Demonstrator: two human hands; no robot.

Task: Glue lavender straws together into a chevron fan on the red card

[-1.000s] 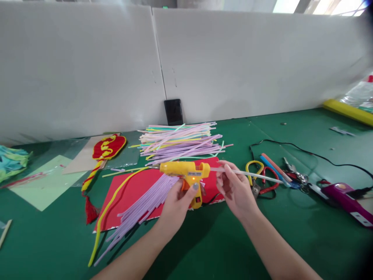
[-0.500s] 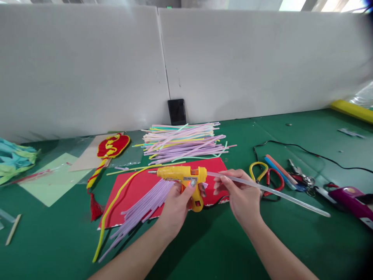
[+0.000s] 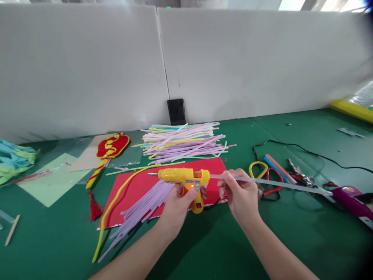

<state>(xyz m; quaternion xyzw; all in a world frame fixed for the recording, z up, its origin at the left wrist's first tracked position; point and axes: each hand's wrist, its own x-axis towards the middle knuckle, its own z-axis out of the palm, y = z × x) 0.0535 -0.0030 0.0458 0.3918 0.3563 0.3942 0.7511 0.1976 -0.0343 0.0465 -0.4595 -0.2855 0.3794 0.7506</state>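
My left hand is wrapped round the handle of a yellow hot glue gun, whose nozzle points left over a red card sheet. A red light glows on the gun. My right hand pinches a long clear glue stick, its left end at the back of the gun and its length running right, nearly level. A fan of lilac straws lies on the red sheet below the gun. A long yellow straw curves along the sheet's left side.
A pile of pastel straws lies behind the red sheet. Scissors with yellow and red handles, pliers and a purple tool with a black cord lie to the right. A red and yellow ornament and pale green paper lie left.
The far end of the glue stick has risen from a downward slant to nearly level. My right hand has shifted slightly at the gun's back. My left hand holds the gun as before.
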